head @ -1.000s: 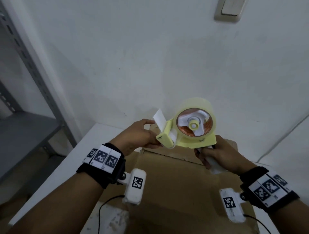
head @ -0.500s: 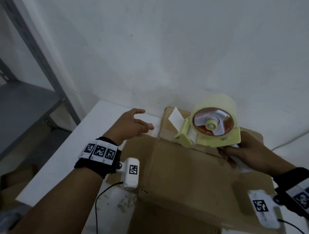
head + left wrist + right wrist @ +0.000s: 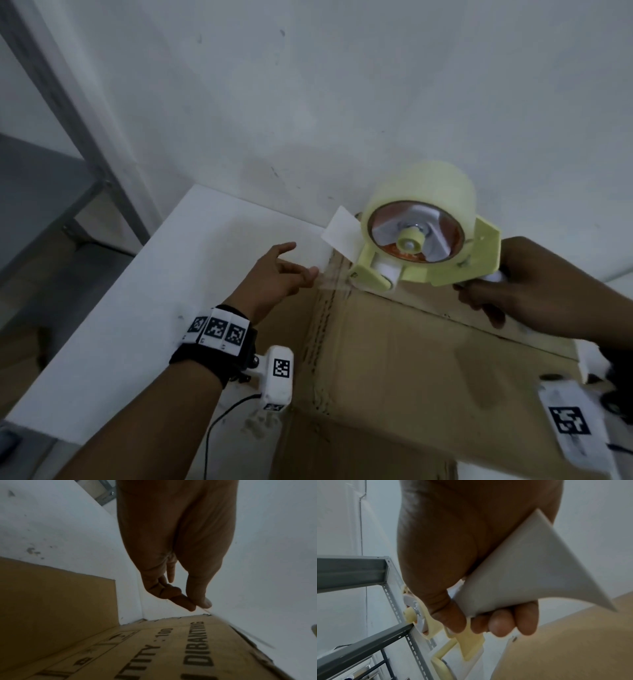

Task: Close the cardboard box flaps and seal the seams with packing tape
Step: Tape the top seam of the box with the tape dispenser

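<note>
A brown cardboard box (image 3: 428,359) lies on the white table with its top flaps down; its side print shows in the left wrist view (image 3: 171,649). My right hand (image 3: 507,291) grips the white handle (image 3: 513,581) of a pale yellow tape dispenser (image 3: 421,246), which hovers at the box's far left corner. A short strip of clear tape (image 3: 334,282) stretches left from the dispenser's roller. My left hand (image 3: 310,274) pinches the strip's end between thumb and forefinger (image 3: 197,604), just left of the box's edge.
A grey metal shelf rack (image 3: 68,120) stands to the left of the white table (image 3: 137,308). The white wall is right behind the box. A black cable (image 3: 222,421) hangs from my left wrist camera near the box's front left corner.
My left hand let go of the dispenser's front, opened, and now pinches the tape end drawn out to the left. The dispenser has come down to the box's far left corner.
</note>
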